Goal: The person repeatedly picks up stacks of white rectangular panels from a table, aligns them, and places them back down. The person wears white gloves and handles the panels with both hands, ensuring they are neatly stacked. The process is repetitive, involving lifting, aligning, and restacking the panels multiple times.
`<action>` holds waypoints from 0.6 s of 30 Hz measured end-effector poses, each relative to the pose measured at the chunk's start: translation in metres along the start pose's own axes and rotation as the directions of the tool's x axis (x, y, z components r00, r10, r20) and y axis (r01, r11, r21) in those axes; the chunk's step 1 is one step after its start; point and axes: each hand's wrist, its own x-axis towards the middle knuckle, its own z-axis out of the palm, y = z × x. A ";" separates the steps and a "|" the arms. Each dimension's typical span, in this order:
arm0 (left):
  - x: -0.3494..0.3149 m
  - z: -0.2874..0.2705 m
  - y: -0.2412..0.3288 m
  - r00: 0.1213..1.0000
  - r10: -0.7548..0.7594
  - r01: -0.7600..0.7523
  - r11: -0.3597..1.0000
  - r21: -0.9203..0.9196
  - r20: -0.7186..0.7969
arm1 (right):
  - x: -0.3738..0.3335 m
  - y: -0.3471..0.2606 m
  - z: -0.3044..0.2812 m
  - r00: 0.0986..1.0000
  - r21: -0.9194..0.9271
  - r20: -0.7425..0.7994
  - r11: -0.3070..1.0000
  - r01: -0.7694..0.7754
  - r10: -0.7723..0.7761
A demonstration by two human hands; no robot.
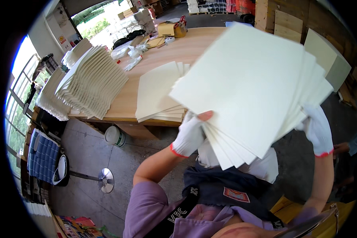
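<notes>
A fanned batch of large cream-white sheets (242, 83), stiff like card, is held up in front of me, tilted above the table's near edge. My left hand (189, 133), in a white knit glove with the thumb bare, grips the batch at its lower left edge, thumb on top. At the right edge my right hand (316, 127), gloved in white with a red cuff, is closed on the fanned corners; its fingers are partly hidden behind the sheets. Just left of the batch, a smaller stack of similar sheets (158, 89) lies slightly spread on the wooden table (202, 43).
Tall wavy piles of white sheets (93, 81) stand at the table's left. Gloves (134, 59) and a yellow box (166, 29) lie farther back. On the floor are a white bucket (114, 135) and a stool base (106, 180). Another person's hand (341, 148) shows at far right.
</notes>
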 end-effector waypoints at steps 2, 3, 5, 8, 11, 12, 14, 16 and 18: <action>-0.009 -0.021 0.018 0.977 0.123 -0.127 0.992 -0.011 -0.175 | 0.038 0.015 0.028 0.997 0.038 0.066 0.999 0.039 -0.041; -0.005 -0.045 0.021 0.954 0.242 -0.251 0.968 -0.030 -0.180 | 0.055 0.020 0.048 0.989 0.066 0.139 0.997 0.045 -0.054; -0.004 -0.066 0.044 0.904 0.422 -0.427 0.899 -0.094 -0.075 | 0.070 0.037 0.118 0.986 0.209 0.167 0.978 -0.011 -0.024; 0.009 -0.085 0.069 0.837 0.505 -0.521 0.853 -0.026 -0.210 | 0.070 0.096 0.205 0.883 0.058 0.468 0.998 0.019 -0.044; 0.030 -0.101 0.083 0.757 0.572 -0.577 0.812 0.087 -0.314 | 0.096 0.160 0.261 0.889 0.095 0.452 0.995 0.031 -0.071; 0.037 -0.117 0.085 0.756 0.547 -0.551 0.828 0.103 -0.358 | 0.112 0.180 0.271 0.894 0.088 0.447 0.996 0.006 -0.045; 0.055 -0.166 0.082 0.747 0.472 -0.488 0.868 0.097 -0.467 | 0.139 0.208 0.287 0.885 0.006 0.462 0.998 -0.070 0.059; 0.077 -0.233 0.065 0.725 0.347 -0.408 0.912 0.034 -0.595 | 0.150 0.249 0.298 0.884 -0.034 0.415 0.975 -0.222 0.216; 0.089 -0.247 0.034 0.739 0.280 -0.405 0.911 -0.072 -0.613 | 0.160 0.285 0.294 0.889 -0.013 0.323 0.941 -0.339 0.325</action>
